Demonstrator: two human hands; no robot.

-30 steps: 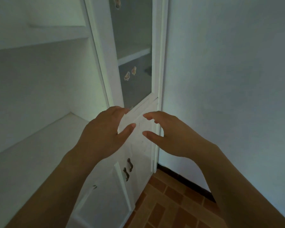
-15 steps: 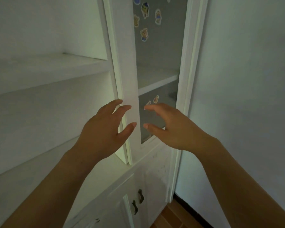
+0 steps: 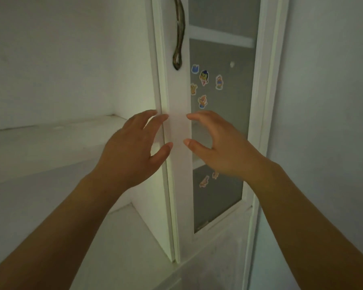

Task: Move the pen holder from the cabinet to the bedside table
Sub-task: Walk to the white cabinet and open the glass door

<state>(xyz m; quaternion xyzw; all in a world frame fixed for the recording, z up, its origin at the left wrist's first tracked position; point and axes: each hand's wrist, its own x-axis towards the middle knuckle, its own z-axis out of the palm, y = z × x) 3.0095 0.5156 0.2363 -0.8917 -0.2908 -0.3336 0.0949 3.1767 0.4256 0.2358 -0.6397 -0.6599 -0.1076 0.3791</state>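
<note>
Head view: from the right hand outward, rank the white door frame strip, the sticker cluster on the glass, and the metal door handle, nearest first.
1. White door frame strip: just left of the right hand, by its fingertips.
2. Sticker cluster: on the glass above the hand.
3. Metal door handle: highest, at the top of the strip, up and left.

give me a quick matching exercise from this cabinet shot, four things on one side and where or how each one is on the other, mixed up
Things:
1. left hand
2. right hand
3. metal handle
4. cartoon stickers

Places or states:
A. stuck on the glass pane
B. open, in front of the glass door
C. mounted upright on the white door frame, above the hands
D. open, in front of the open shelf

Pairs: 1-D, 2-B, 3-C, 4-A
</note>
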